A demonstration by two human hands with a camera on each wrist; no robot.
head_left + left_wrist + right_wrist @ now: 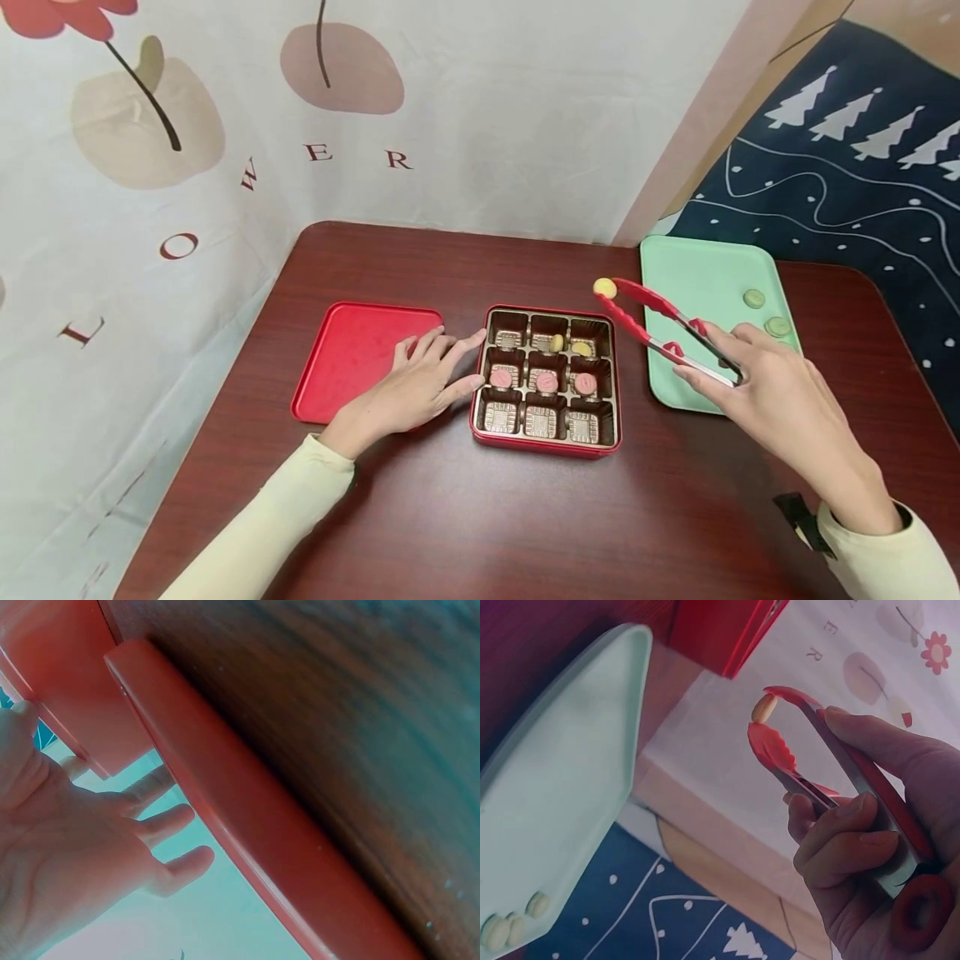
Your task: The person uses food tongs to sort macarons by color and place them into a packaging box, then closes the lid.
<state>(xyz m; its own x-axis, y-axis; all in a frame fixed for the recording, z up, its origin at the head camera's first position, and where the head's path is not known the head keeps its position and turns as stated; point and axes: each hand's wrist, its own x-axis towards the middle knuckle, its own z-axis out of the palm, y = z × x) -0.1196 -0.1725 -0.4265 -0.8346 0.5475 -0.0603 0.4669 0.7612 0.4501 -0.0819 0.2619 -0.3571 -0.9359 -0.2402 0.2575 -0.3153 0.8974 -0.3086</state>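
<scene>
My right hand (780, 404) grips a pair of tongs (701, 346) with red scalloped tips and metal arms. Between the tips is a small round yellow piece (604, 288), held up to the right of the tin's back corner. My left hand (420, 379) has its fingers extended, index finger and thumb at the left side of a square red tin (546, 447). The tin's brown-gold insert has three rows of compartments. Yellow pieces lie in the back middle and back right ones, and pink round pieces (547, 382) fill the middle row, one apiece.
Left of the tin, a red lid (348, 354) lies on the brown table (480, 533), partly under my left hand. A pale green tray (697, 267) on the right carries a few green round pieces (537, 904). A printed cloth hangs behind.
</scene>
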